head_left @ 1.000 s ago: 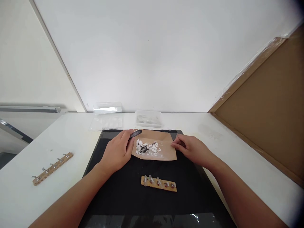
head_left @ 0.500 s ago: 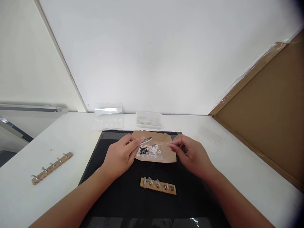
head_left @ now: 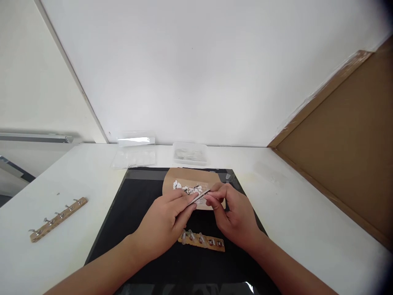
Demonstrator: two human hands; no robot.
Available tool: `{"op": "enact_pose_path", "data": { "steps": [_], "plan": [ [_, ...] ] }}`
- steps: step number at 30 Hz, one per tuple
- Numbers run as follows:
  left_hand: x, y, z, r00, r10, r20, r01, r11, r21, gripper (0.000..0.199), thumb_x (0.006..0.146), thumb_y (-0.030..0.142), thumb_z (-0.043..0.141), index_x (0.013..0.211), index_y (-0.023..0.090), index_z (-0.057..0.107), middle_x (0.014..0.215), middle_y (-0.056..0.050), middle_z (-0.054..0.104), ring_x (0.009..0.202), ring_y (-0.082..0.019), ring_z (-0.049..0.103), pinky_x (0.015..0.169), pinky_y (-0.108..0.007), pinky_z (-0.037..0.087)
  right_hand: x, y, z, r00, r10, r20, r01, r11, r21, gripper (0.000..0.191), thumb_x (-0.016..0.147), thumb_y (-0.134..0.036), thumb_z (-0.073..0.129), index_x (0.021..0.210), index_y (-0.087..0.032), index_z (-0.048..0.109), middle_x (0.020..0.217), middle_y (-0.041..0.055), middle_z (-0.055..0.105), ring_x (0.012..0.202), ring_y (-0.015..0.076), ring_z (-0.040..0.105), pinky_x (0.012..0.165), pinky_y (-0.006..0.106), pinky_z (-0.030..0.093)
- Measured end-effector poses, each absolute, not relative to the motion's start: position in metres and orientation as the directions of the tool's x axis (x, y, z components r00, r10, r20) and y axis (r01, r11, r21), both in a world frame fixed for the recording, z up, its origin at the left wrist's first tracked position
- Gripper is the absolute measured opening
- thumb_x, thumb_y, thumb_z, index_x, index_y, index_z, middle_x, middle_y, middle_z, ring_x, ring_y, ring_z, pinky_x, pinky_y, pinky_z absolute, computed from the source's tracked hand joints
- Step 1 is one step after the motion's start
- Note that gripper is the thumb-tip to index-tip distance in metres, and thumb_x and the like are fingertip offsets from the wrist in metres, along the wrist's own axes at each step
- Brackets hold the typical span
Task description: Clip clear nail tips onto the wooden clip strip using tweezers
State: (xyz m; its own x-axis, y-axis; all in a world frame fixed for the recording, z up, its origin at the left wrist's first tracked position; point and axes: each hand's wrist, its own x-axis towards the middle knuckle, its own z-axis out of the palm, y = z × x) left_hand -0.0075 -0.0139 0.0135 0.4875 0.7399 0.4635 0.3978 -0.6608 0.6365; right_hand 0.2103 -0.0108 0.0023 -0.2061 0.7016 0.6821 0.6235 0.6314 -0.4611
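My left hand (head_left: 170, 213) is closed, pinching a thin, flat nail file (head_left: 200, 196) that slants up to the right. Close by on the right, my right hand (head_left: 231, 209) is also closed, its fingertips at the file's far end; whatever small piece they pinch is hidden. Beneath both hands lies a brown paper sheet (head_left: 176, 174) with a clear bag, and white and dark scraps (head_left: 177, 185) on it. Nearer to me, a wooden strip (head_left: 219, 248) carries a row of metal holders, several with clear nail tips (head_left: 202, 239). My left hand partly covers its left end.
The sheet and strip rest on a black mat (head_left: 135, 196). A second wooden strip (head_left: 58, 219) with metal holders stands on the white table at left. Behind are an open clear case (head_left: 135, 153) and a clear box (head_left: 189, 154). Cardboard (head_left: 337, 143) rises at right.
My hands have come together, lower over the paper. The nail file, apart from my right hand before, now meets its fingertips. A small clear piece shows at the mat's far right corner.
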Motion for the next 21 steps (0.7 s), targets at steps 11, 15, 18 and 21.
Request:
{"op": "enact_pose_path", "data": {
  "steps": [11, 15, 18, 21],
  "plan": [
    [-0.0087, -0.0126, 0.0217, 0.521, 0.816, 0.25, 0.366, -0.478, 0.799, 0.029, 0.109, 0.029, 0.046, 0.112, 0.022, 0.074, 0.074, 0.0, 0.067, 0.072, -0.015, 0.066, 0.078, -0.028, 0.053, 0.2098, -0.0073, -0.0025, -0.187, 0.707, 0.682, 0.679, 0.595, -0.431, 0.007, 0.104, -0.026, 0.059, 0.097, -0.023, 0.058, 0.09, 0.0007, 0.07, 0.071, 0.0148, 0.065, 0.064, 0.029, 0.05],
    [-0.0083, -0.0117, 0.02, 0.49, 0.848, 0.199, 0.358, -0.405, 0.842, 0.028, 0.107, 0.03, 0.049, 0.101, 0.022, 0.075, 0.064, 0.003, 0.068, 0.07, -0.015, 0.07, 0.081, -0.029, 0.051, 0.21, -0.0066, -0.0036, -0.211, 0.699, 0.683, 0.667, 0.614, -0.422, 0.006, 0.104, -0.025, 0.059, 0.098, -0.023, 0.058, 0.091, 0.0011, 0.069, 0.072, 0.015, 0.064, 0.065, 0.029, 0.051],
    [-0.0078, -0.0117, 0.0186, 0.473, 0.862, 0.185, 0.337, -0.37, 0.866, 0.03, 0.108, 0.035, 0.048, 0.107, 0.023, 0.076, 0.064, 0.003, 0.07, 0.068, -0.015, 0.07, 0.082, -0.029, 0.051, 0.21, -0.0067, -0.0042, -0.261, 0.687, 0.679, 0.668, 0.636, -0.387, 0.007, 0.104, -0.025, 0.058, 0.097, -0.023, 0.058, 0.092, 0.0021, 0.07, 0.076, 0.0163, 0.066, 0.067, 0.029, 0.051],
    [-0.0077, -0.0112, 0.0176, 0.464, 0.867, 0.183, 0.325, -0.358, 0.875, 0.032, 0.108, 0.038, 0.048, 0.115, 0.025, 0.077, 0.066, 0.003, 0.071, 0.068, -0.015, 0.071, 0.082, -0.029, 0.05, 0.2094, -0.0068, -0.0046, -0.292, 0.676, 0.677, 0.681, 0.644, -0.349, 0.008, 0.104, -0.025, 0.058, 0.097, -0.023, 0.058, 0.091, 0.0022, 0.071, 0.078, 0.0175, 0.067, 0.067, 0.03, 0.051]
  ]
}}
